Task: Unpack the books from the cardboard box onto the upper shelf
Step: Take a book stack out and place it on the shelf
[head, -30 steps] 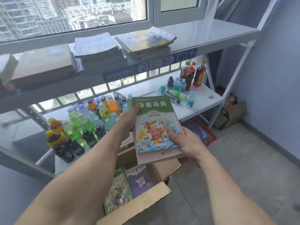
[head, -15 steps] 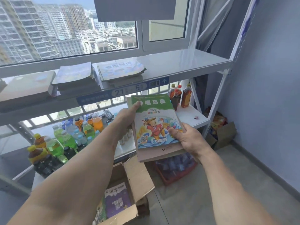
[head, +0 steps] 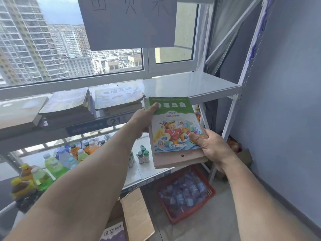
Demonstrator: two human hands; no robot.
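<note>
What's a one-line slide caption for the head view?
Both hands, left and right, lift a stack of books toward the upper shelf.

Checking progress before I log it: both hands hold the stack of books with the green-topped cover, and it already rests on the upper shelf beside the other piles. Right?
Not quite. The head view shows the left hand and right hand holding the stack of books in the air in front of the upper shelf, not resting on it. The other piles do lie there.

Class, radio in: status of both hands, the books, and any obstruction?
Left hand and right hand grip book stack. Stack at upper shelf edge, not set down. Landing spot unobstructed.
</note>
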